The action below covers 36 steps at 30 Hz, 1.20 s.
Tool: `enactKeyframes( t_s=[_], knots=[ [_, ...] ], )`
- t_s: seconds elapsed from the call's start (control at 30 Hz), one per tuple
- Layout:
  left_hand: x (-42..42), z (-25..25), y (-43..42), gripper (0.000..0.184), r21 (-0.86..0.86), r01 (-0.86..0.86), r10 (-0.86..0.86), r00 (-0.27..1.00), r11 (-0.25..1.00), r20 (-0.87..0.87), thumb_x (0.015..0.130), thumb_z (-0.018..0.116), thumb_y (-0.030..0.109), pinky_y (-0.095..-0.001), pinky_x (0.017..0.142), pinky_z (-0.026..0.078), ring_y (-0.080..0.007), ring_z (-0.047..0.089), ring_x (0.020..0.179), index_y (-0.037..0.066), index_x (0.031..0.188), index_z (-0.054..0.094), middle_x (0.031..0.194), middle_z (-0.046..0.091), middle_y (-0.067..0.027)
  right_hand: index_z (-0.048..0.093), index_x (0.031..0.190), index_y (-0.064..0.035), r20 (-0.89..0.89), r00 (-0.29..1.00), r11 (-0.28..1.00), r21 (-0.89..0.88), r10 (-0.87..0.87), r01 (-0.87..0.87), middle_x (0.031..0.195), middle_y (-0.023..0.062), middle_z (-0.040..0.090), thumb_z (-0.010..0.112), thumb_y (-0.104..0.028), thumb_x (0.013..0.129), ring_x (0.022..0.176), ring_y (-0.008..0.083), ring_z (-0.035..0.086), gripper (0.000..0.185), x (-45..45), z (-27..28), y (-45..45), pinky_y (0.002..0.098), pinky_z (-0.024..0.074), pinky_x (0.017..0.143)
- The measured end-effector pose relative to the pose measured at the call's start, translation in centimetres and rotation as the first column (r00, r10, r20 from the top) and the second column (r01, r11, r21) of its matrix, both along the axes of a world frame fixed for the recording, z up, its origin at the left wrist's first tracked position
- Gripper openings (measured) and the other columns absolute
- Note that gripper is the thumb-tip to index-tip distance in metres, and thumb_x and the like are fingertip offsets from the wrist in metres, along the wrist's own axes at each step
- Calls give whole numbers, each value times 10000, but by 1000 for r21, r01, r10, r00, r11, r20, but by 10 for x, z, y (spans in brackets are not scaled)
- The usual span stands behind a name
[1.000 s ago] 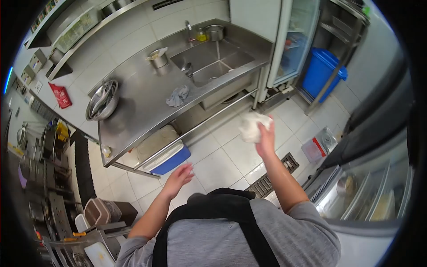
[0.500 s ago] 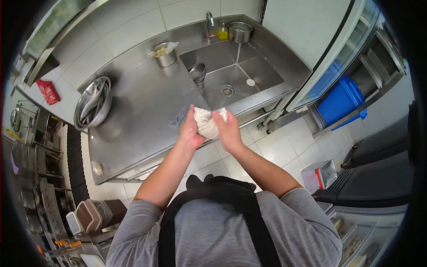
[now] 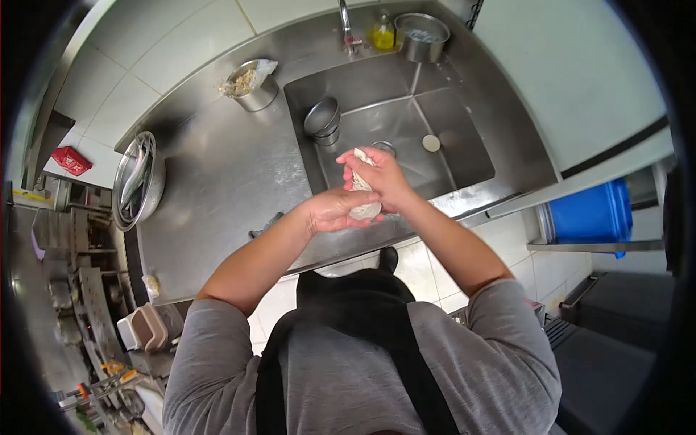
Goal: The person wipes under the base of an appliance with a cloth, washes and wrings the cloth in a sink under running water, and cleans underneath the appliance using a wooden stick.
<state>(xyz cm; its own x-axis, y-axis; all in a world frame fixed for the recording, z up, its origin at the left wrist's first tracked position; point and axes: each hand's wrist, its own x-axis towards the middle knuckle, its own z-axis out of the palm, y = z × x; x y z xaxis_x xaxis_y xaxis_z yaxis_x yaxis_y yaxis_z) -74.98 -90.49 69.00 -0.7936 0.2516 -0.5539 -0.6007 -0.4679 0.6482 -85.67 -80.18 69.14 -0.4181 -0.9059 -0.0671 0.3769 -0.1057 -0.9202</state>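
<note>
A crumpled off-white cloth (image 3: 365,209) is squeezed between my two hands over the front edge of the sink (image 3: 464,174). My left hand (image 3: 339,209) wraps the lower part of the cloth from the left. Around its upper part are the fingers of my right hand (image 3: 380,176). Behind my hands, a metal cup (image 3: 322,119) stands at the sink's left side, and a white round disc (image 3: 431,143) lies on the sink floor. A grey cloth (image 3: 265,225) on the counter is partly hidden by my left forearm.
A steel counter (image 3: 217,185) carries a bowl of metal utensils (image 3: 151,181) and a pot with a plastic bag (image 3: 254,90). Behind the sink are a faucet (image 3: 346,29), a yellow bottle (image 3: 383,35) and a pot (image 3: 423,40). A blue bin (image 3: 591,212) stands right.
My left hand, first apart, has come to the off-white cloth that my right hand held. The view has moved up to the sink, and the cloth is now squeezed into a narrower bundle.
</note>
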Motion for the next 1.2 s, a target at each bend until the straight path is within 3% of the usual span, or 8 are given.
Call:
enactKeyframes(
  t_s=[0.2, 0.33, 0.43, 0.5, 0.73, 0.93, 1.03, 1.2],
  knots=[
    [-66, -51, -4, 260, -276, -92, 137, 979, 957, 148, 740, 673, 150, -192, 503, 380, -84, 539, 708, 87, 954, 541, 822, 563, 9, 610, 813, -33, 16, 998, 976, 209, 55, -57, 590, -23, 492, 574, -261, 901, 471, 52, 445, 247, -65, -69, -47, 225, 367, 419],
    [-89, -98, -7, 256, -617, -49, 229, 949, 785, 217, 728, 664, 217, -313, 537, 433, -150, 573, 716, 60, 916, 589, 846, 606, -58, 568, 754, -40, 14, 999, 952, 303, 42, -44, 546, -32, 445, 580, -309, 894, 446, 52, 377, 304, -84, -129, -74, 232, 314, 400],
    [-101, -134, -12, 287, -815, 66, 137, 975, 576, 176, 752, 629, 234, -369, 610, 481, -253, 621, 775, 27, 947, 592, 893, 630, -158, 569, 737, -34, -6, 1000, 944, 329, 1, 1, 534, -25, 441, 583, -331, 889, 447, 60, 387, 334, -90, -170, -88, 244, 315, 398],
    [-106, -155, -14, 334, -983, 157, -53, 987, 95, 153, 772, 600, 249, -415, 714, 494, -355, 621, 845, -5, 988, 580, 913, 627, -230, 580, 702, -21, -251, 966, 899, 407, -58, 160, 521, 23, 478, 589, -355, 875, 441, 116, 427, 376, -91, -190, -95, 292, 346, 422],
    [-101, -154, -18, 331, -997, -18, 174, 985, 73, -5, 795, 594, 239, -406, 708, 503, -350, 632, 791, -35, 979, 572, 893, 633, -217, 610, 698, -4, -498, 850, 921, 225, -173, 319, 649, 162, 609, 591, -369, 854, 575, 288, 574, 397, -88, -167, -101, 378, 431, 553],
    [-45, -104, -62, 360, -204, 56, -67, 997, 977, -48, 814, 637, 358, -340, 738, 513, -222, 623, 897, 51, 993, 582, 1031, 620, -111, 573, 664, -89, -869, 492, 955, -180, -42, -236, 629, 75, 572, 630, -388, 807, 602, 267, 601, 336, -83, -80, -55, 359, 460, 513],
    [-26, -65, -41, 476, 272, -450, 463, 886, 851, 17, 835, 579, 451, -375, 860, 482, -250, 564, 1047, 40, 1070, 529, 1177, 548, -155, 531, 626, -103, -883, 397, 844, -400, -250, -357, 608, 54, 529, 633, -395, 789, 558, 230, 582, 349, -75, -62, -46, 351, 447, 472],
    [-78, -1, -8, 412, 382, -552, 519, 832, 741, 197, 874, 521, 401, -379, 903, 455, -251, 542, 1068, 57, 1099, 488, 1179, 533, -152, 541, 656, -111, -920, 241, 710, -392, -310, -585, 625, 34, 526, 634, -397, 778, 544, 214, 557, 324, -70, -44, -29, 338, 435, 464]
  ],
)
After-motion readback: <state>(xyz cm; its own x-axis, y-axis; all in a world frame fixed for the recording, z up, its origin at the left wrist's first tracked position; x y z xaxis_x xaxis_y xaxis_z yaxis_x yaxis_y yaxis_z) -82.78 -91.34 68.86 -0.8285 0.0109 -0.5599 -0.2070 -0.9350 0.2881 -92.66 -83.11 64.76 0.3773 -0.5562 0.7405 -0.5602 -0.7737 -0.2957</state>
